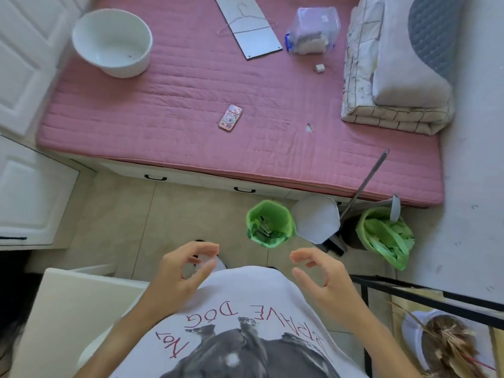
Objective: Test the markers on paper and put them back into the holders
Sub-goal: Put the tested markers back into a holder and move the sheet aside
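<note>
No markers or paper are identifiable. Both hands hover over a white shirt [245, 296] reading "NOT BRAVE DOG": left hand [180, 271] and right hand [319, 276] loosely curled, holding nothing. Beyond them stands a green-lined bin [270, 223]; a pink phone [230, 117] and white basin [111, 42] lie on the pink mattress [191, 91].

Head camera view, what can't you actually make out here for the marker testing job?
- Markers, paper and holders: none identifiable in the head view.
- Small green bin: sticks inside, too small and shadowed to identify.
- Left hand: a pale blurred object shows between its curled fingers; whether it is held is unclear.
- Right hand: loosely curled, apparently holding nothing.
- Plant pot: cut off by the bottom right edge.
</note>
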